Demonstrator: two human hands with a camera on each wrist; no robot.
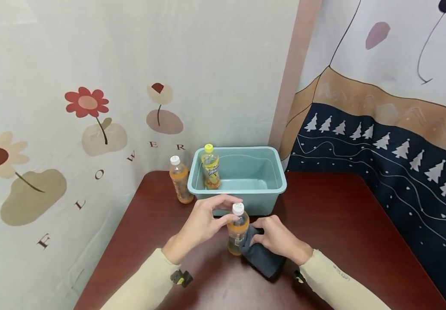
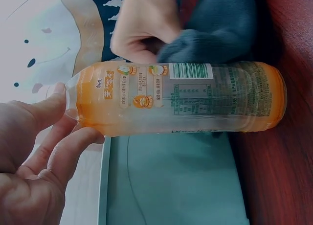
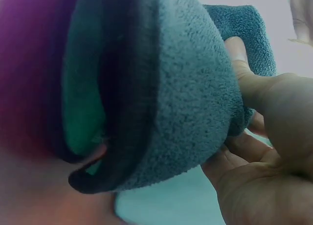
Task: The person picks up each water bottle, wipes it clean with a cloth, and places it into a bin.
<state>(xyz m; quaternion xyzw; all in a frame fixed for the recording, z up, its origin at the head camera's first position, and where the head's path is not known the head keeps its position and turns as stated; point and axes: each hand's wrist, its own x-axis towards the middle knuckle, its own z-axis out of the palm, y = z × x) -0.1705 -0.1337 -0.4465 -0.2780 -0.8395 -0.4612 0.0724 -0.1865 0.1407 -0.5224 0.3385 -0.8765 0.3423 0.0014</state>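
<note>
An orange-labelled plastic drink bottle (image 1: 237, 237) with a white cap stands upright on the table, in front of the bin. My left hand (image 1: 207, 217) pinches it around the neck, just under the cap; the left wrist view shows thumb and fingers (image 2: 73, 149) there. A dark grey-blue cloth (image 1: 263, 254) is gripped between the thumb and fingers of my right hand (image 1: 278, 238). Its upper part is at the bottle's right side, and the rest hangs toward the table. The right wrist view shows the fuzzy cloth (image 3: 195, 83) folded over, with the thumb pressing on it.
Behind the bottle is a light blue plastic bin (image 1: 242, 202), with a yellow-capped bottle (image 1: 211, 170) upright in its left end. Another orange-labelled bottle (image 1: 180, 183) stands left of the bin. Printed curtains (image 1: 223, 77) rise behind the dark red table (image 1: 331, 224).
</note>
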